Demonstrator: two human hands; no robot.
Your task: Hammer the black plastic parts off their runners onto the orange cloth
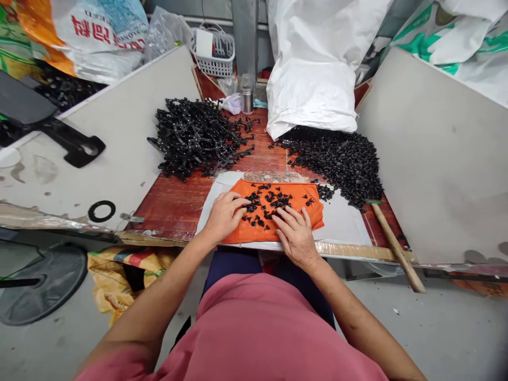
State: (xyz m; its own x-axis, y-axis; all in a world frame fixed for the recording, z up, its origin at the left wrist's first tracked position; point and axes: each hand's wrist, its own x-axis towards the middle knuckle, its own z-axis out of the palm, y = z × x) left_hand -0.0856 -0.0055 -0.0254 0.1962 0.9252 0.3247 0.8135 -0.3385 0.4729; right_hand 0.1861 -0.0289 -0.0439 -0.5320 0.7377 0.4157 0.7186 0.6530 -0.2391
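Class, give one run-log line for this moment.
left hand: at black parts | right hand: at black parts | parts: loose on orange cloth

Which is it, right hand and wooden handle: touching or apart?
Apart: the head view shows white sheet between the right hand and the wooden handle.

Your shirt (278, 328) at the bottom centre is dusty pink; the cloth (254, 235) mid-frame is bright orange, dotted with small black pieces (281, 200). Your table (178, 203) shows reddish brown (streaked like wood grain), and the sack (313, 98) at upper centre is white.
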